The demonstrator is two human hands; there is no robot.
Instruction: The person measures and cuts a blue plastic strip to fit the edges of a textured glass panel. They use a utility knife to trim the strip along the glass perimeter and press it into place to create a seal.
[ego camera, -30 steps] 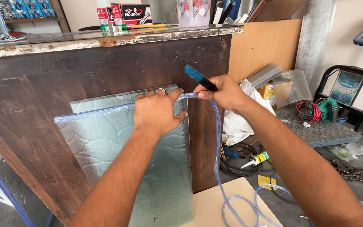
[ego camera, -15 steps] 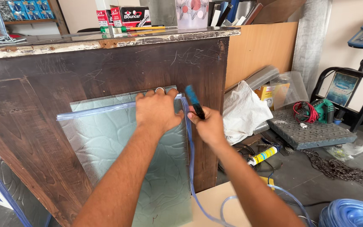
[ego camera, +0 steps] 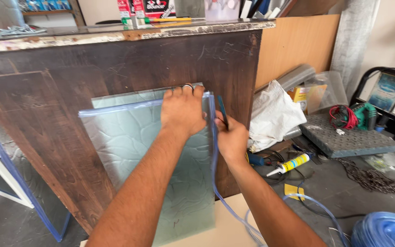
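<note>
At the centre of the frame we press our left hand [ego camera: 182, 111] flat against the upper right corner of a pane of patterned frosted glass [ego camera: 133, 151], fingers spread over its top edge, palm down on the surface rather than gripping it. The pane stands upright and leans against a dark wooden board [ego camera: 69, 77] that fills the upper left of the frame. A clear blue plastic edging strip [ego camera: 129, 106] runs along the pane's top edge and turns down its right side, trailing off toward the bottom of the frame.

Just right of centre, our right hand [ego camera: 232, 139] is clenched around a small blue-handled tool [ego camera: 222, 111], its tip pointing up beside the strip at the pane's right edge. Whether the tip touches the strip we cannot tell.

At lower right lies a coil of blue tubing [ego camera: 385, 231], with a sealant tube [ego camera: 291, 163] on the floor near the right forearm. A white plastic bag [ego camera: 275, 114] sits at centre right, against a pale plywood sheet [ego camera: 293, 45]. Farther right, a grey mat [ego camera: 348, 139] carries a green power tool [ego camera: 366, 114] with a red cord.
</note>
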